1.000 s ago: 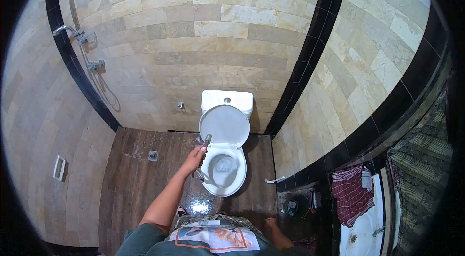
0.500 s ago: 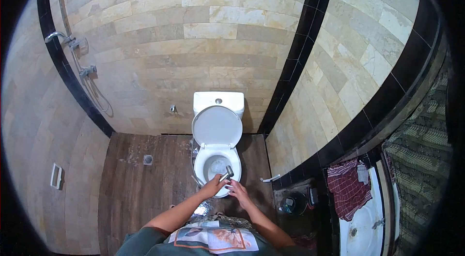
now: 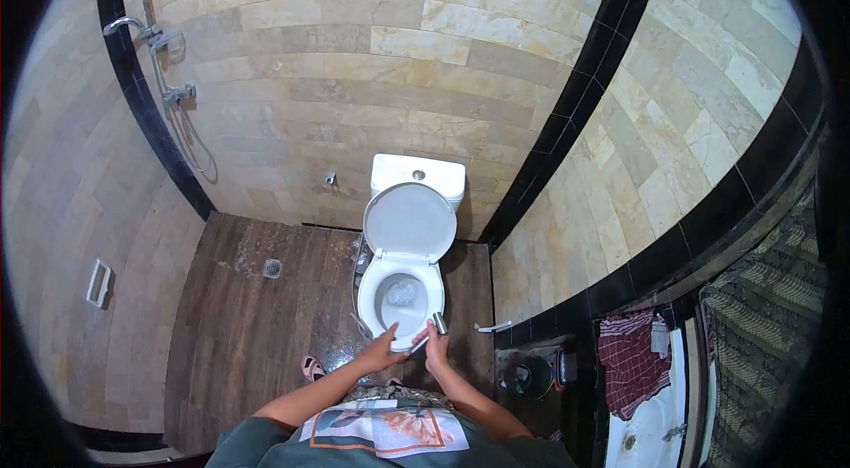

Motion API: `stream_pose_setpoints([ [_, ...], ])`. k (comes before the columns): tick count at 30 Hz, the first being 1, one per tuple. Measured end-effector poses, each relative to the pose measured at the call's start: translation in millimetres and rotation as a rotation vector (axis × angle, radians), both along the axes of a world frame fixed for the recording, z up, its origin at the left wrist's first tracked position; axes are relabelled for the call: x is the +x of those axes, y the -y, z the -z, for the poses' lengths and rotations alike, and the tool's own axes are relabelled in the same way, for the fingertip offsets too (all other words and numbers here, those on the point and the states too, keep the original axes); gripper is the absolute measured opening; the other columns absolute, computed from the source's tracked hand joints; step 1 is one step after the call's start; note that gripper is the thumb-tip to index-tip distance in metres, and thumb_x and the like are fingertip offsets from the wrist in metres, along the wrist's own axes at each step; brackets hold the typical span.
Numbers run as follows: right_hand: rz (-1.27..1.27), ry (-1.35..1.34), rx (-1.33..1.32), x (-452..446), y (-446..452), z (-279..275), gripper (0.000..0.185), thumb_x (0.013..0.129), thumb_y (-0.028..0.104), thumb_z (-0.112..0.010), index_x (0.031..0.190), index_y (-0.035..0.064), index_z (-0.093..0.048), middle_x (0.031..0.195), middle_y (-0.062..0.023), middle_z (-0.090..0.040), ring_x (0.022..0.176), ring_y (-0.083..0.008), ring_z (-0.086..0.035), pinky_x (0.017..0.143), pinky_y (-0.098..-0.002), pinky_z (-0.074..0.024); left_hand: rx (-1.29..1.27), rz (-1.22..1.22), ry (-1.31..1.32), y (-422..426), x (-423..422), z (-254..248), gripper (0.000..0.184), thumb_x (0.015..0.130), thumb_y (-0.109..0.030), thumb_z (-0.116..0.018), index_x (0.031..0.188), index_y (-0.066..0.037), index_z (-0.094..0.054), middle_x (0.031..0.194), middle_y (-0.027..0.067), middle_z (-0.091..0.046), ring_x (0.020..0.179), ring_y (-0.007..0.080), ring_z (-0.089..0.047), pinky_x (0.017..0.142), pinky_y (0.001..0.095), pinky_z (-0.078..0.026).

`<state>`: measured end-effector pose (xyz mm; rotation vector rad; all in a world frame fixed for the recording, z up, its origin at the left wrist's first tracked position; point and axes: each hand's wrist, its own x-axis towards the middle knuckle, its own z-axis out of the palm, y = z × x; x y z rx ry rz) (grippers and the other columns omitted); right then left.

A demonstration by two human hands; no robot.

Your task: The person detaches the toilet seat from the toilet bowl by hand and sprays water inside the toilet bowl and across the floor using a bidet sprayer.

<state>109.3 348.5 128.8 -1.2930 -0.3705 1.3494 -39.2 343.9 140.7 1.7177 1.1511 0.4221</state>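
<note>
The right hand (image 3: 436, 349) clasps a sprayer (image 3: 441, 323) at four o'clock of the toilet bowl (image 3: 367, 293); left hand (image 3: 379, 353) at seven, grip unclear.

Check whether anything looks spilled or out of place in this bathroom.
Two things, perhaps. The floor glistens as if wet left of the toilet, with whitish patches by the drain. The maroon cloth lies crumpled partly over the white basin, an odd spot for it.

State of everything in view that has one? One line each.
Toilet lid: raised, tilted back toward tank
Toilet bowl: uncovered, foamy-looking patch inside
Sprayer: in right hand; flow unclear
Left hand: close to sprayer, grip unclear
Floor: wet shine in places
Red cloth: draped over basin
Shower head: wall-mounted
</note>
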Motion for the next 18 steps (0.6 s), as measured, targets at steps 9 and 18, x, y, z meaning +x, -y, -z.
stream_pose_setpoints([
  [9, 0.178, -0.090, -0.309, 50, 12, 72, 0.028, 0.073, 0.016, -0.049, 0.052, 0.0066, -0.034, 0.040, -0.0039, -0.034, 0.031, -0.0159, -0.036, 0.031, -0.0287, -0.0358, -0.347, -0.807, 0.050, 86, -181, 154, 0.038, 0.072, -0.030, -0.050, 0.096, 0.000, -0.047, 0.082, 0.0127, -0.053, 0.063, 0.0187, -0.053, 0.052, 0.0289, -0.043],
  [18, 0.272, -0.207, -0.352, 60, 8, 78, 0.021, 0.074, 0.014, -0.047, 0.059, 0.0066, -0.035, 0.044, -0.0017, -0.031, 0.033, -0.0140, -0.032, 0.033, -0.0287, -0.0318, -0.584, -0.765, -0.653, 201, -255, 223, 0.037, 0.063, -0.024, -0.054, 0.087, 0.004, -0.053, 0.090, 0.0211, -0.052, 0.087, 0.0305, -0.050, 0.073, 0.0344, -0.039],
])
